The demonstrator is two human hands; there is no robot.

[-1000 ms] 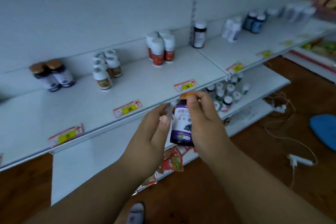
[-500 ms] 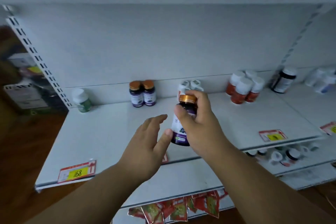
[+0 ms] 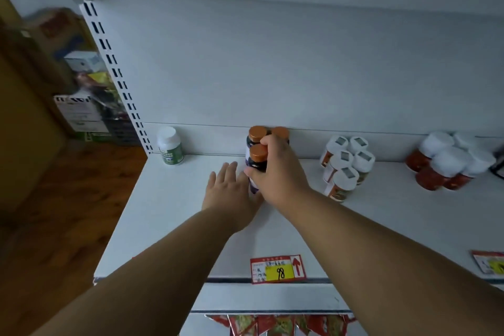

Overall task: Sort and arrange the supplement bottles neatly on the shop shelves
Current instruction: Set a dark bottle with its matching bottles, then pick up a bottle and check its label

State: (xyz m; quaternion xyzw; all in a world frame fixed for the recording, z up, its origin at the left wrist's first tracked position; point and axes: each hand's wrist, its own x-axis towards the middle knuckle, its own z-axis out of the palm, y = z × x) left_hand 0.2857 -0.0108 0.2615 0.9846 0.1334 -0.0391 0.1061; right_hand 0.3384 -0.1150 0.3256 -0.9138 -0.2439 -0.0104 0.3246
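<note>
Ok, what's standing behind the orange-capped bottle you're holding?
Two more orange-capped bottles stand against the back panel, right behind the held bottle. The right hand covers most of the right one; their labels are hidden.

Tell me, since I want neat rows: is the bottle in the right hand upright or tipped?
Upright: the purple bottle shows its orange cap on top, gripped by the right hand before two matching bottles.

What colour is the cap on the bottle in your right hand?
Orange cap, head view.
</note>
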